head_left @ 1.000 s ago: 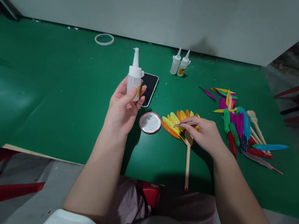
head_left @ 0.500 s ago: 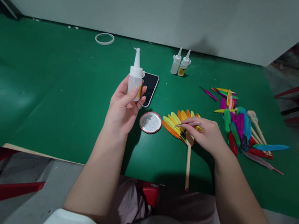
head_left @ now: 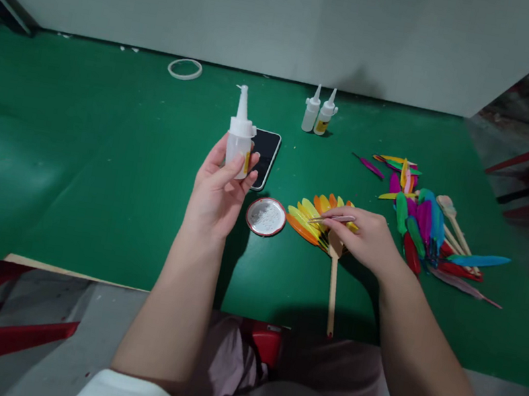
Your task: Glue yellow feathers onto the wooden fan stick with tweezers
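Feathers (head_left: 304,215) (yellow, orange) fan beneath tweezers (head_left: 340,219) held in the right grip (head_left: 363,236)

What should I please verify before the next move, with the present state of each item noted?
1. Bottle secure in the left hand: ok, gripped around its lower body.
2. Nozzle pointing up: ok.
3. Tweezers in the right hand: ok, tips over the yellow and orange feathers.
4. Tweezer tips gripping a feather: cannot tell, too small.
5. Wooden handle well inside the table edge: not ok, its end reaches the near edge.
6. Dish apart from the feathers: cannot tell, they nearly meet in view.
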`<move>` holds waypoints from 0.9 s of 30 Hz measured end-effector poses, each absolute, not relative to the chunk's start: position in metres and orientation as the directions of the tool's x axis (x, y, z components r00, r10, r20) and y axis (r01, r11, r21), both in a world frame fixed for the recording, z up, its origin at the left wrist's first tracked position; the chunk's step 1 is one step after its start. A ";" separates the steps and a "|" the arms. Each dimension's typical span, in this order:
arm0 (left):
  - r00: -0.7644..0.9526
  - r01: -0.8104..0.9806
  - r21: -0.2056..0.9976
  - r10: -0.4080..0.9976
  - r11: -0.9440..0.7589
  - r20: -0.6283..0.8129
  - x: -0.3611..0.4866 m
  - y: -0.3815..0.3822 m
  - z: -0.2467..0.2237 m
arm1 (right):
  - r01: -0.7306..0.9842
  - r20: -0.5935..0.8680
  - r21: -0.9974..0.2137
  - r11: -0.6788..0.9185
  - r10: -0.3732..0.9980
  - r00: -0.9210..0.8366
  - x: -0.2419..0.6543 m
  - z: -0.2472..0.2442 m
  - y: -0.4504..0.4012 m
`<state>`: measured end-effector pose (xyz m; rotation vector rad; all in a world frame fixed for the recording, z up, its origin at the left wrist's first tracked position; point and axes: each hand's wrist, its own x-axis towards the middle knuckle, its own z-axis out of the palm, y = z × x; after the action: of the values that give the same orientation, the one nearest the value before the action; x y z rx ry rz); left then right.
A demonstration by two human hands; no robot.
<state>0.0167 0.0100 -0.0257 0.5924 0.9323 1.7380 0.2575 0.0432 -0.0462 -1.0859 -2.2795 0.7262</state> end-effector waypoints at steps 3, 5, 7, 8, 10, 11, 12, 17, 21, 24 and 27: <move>-0.351 -0.550 0.818 0.935 -0.166 -0.046 0.017 0.010 -0.025 | 0.530 0.220 -0.651 0.544 0.803 -0.554 0.257 -0.047 0.043; -0.348 -0.546 0.822 0.937 -0.164 -0.045 0.017 0.010 -0.025 | 0.528 0.218 -0.652 0.544 0.801 -0.557 0.257 -0.048 0.043; -0.344 -0.542 0.824 0.938 -0.165 -0.038 0.017 0.010 -0.026 | 0.529 0.219 -0.649 0.547 0.800 -0.558 0.257 -0.048 0.043; -0.343 -0.540 0.824 0.939 -0.168 -0.033 0.017 0.011 -0.026 | 0.530 0.221 -0.646 0.550 0.799 -0.560 0.256 -0.049 0.043; -0.340 -0.539 0.824 0.940 -0.175 -0.022 0.018 0.011 -0.026 | 0.531 0.223 -0.640 0.556 0.795 -0.564 0.256 -0.049 0.044; -0.337 -0.537 0.825 0.941 -0.178 -0.016 0.019 0.010 -0.026 | 0.532 0.221 -0.638 0.558 0.793 -0.567 0.256 -0.049 0.044; -0.333 -0.535 0.826 0.943 -0.177 -0.013 0.020 0.010 -0.025 | 0.533 0.217 -0.636 0.557 0.793 -0.569 0.255 -0.048 0.044; -0.296 -0.542 0.829 0.955 -0.136 -0.037 0.026 0.009 -0.019 | 0.540 0.209 -0.631 0.557 0.792 -0.573 0.254 -0.047 0.043; -0.245 -0.499 0.863 0.968 -0.080 -0.052 0.032 0.008 -0.021 | 0.542 0.213 -0.628 0.558 0.794 -0.570 0.254 -0.047 0.042; -0.197 -0.446 0.895 0.977 -0.014 -0.083 0.038 0.009 -0.026 | 0.541 0.210 -0.626 0.561 0.790 -0.575 0.254 -0.047 0.042; -0.141 -0.362 0.930 0.982 0.063 -0.122 0.043 0.008 -0.030 | 0.543 0.203 -0.624 0.562 0.788 -0.581 0.254 -0.047 0.042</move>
<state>0.0426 0.0084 -0.0299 0.7886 1.0904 1.4049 0.2541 0.0423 -0.0471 -1.0715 -2.3325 0.7057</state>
